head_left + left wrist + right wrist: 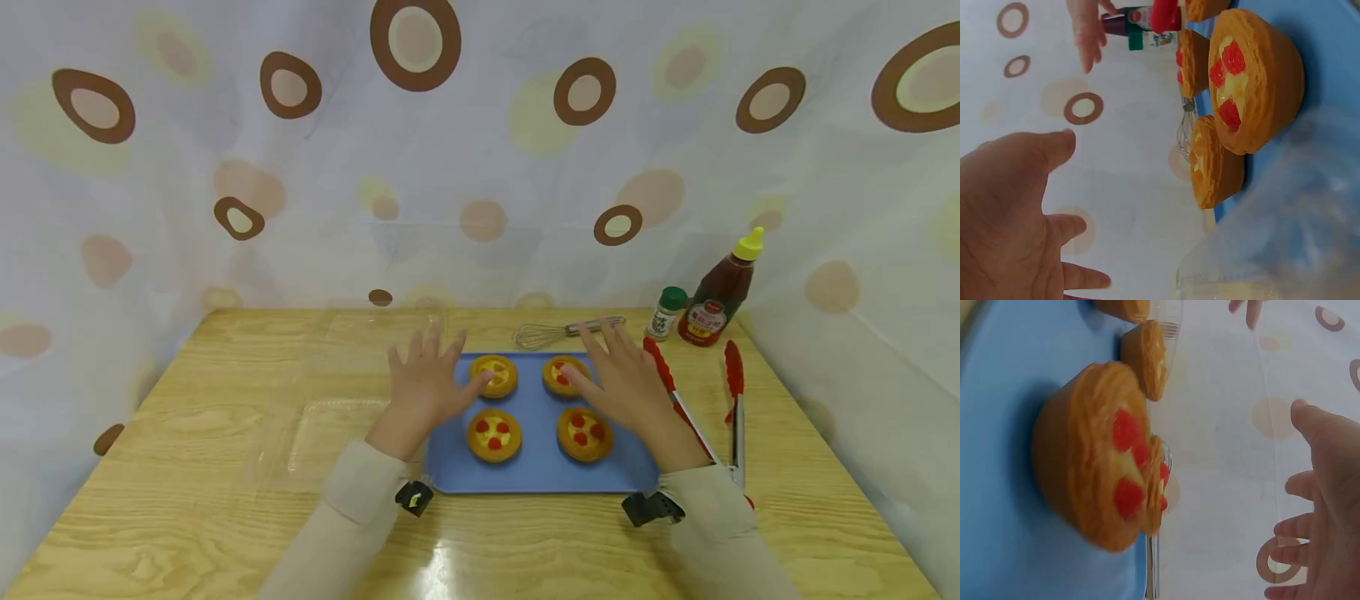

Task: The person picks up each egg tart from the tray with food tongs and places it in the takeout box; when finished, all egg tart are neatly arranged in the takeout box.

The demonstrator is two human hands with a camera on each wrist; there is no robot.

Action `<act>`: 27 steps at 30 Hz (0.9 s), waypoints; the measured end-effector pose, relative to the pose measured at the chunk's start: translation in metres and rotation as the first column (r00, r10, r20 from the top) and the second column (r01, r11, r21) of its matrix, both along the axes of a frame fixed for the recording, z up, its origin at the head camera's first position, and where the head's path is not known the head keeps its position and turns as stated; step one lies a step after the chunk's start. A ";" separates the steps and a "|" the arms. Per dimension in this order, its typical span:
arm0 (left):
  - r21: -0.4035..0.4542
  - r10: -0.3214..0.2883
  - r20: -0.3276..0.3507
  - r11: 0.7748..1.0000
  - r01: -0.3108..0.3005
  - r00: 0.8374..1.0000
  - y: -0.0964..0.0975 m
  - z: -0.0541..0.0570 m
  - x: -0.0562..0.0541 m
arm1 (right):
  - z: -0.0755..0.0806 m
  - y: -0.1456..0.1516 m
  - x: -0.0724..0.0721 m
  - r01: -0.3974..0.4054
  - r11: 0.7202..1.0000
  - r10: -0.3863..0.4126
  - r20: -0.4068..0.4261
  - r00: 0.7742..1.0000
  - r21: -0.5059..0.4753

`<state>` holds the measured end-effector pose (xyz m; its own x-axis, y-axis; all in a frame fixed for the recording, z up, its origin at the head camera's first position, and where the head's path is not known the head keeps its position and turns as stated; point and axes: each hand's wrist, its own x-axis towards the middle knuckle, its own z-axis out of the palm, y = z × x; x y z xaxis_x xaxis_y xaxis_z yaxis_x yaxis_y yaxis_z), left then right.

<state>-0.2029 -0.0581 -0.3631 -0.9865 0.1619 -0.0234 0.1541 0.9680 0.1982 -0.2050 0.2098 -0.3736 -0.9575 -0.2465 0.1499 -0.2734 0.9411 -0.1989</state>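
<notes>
Both hands hover over a blue tray (536,479) that carries several egg tarts. My left hand (426,383) has its fingers spread above the tray's left edge, beside the back-left tart (501,385); nothing is in it. My right hand (626,387), fingers also spread and holding nothing, is above the tray's right side, its thumb overlapping the back-right tart (553,377) in the head view. Nearer the front lie the front-left tart (494,429) and the front-right tart (573,446), each topped with red pieces. In the left wrist view the front-left tart (1275,81) shows large.
A clear plastic container (296,442) lies open left of the tray. Behind the tray is a whisk (543,335). To the right are red-tipped tongs (738,425), a green-capped shaker (663,318) and a sauce bottle (718,300). A patterned curtain (480,150) hangs behind the table.
</notes>
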 end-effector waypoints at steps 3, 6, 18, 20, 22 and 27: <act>0.002 0.016 -0.025 1.000 -0.016 1.000 -0.010 -0.001 0.009 | -0.003 0.010 0.007 0.002 1.000 -0.004 -0.119 0.993 -0.022; 0.020 0.020 -0.064 1.000 -0.019 0.998 -0.023 0.001 0.020 | -0.006 0.025 0.013 0.032 0.998 -0.043 -0.205 0.978 -0.056; 0.188 -0.020 -0.169 0.981 0.052 0.985 -0.093 0.003 0.059 | -0.010 0.096 0.050 0.293 0.950 -0.304 -0.103 0.947 -0.110; 0.207 -0.013 -0.167 0.977 0.048 0.986 -0.105 0.004 0.065 | -0.012 0.106 0.054 0.319 0.942 -0.326 -0.060 0.944 -0.100; 0.228 -0.028 -0.156 0.972 0.064 0.987 -0.117 0.004 0.069 | -0.014 0.115 0.058 0.331 0.939 -0.335 -0.029 0.942 -0.091; 0.309 -0.087 -0.057 0.946 0.101 0.995 -0.147 0.002 0.069 | -0.020 0.138 0.061 0.367 0.927 -0.361 0.078 0.929 -0.078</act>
